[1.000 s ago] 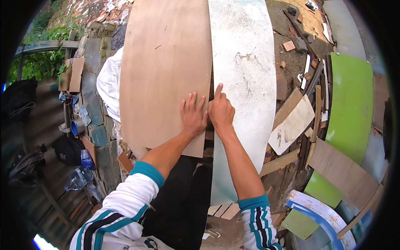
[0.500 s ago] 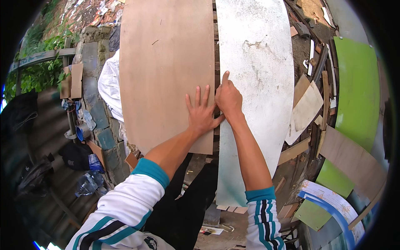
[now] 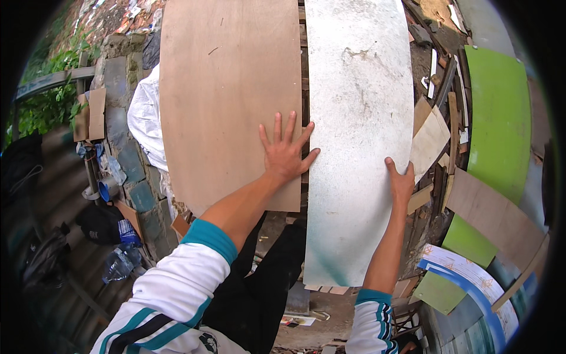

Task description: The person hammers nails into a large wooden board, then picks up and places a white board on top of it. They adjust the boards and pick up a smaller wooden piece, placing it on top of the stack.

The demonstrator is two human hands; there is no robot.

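Note:
My left hand (image 3: 284, 154) lies flat with fingers spread on a brown plywood board (image 3: 230, 82), near its right edge. Its thumb and index finger reach over the gap to the long white sheet (image 3: 354, 118) alongside. That sheet has dark stains and a greenish smear near its lower end. At its right edge, my right hand (image 3: 402, 184) grips it with the thumb on top; the other fingers are mostly hidden past the edge. A narrow dark gap runs between the two boards.
On the left stand a block wall (image 3: 127, 135) and a white sack (image 3: 146, 118). To the right are wood scraps (image 3: 432, 138), a green panel (image 3: 498, 118), a brown offcut (image 3: 489, 209) and a curved blue-and-white sheet (image 3: 471, 277). A clear plastic bottle (image 3: 122, 262) lies lower left.
My right hand has left the gap between the boards and moved right and nearer, onto the white sheet's right edge. The left hand stays on the plywood, with its fingers spread wider.

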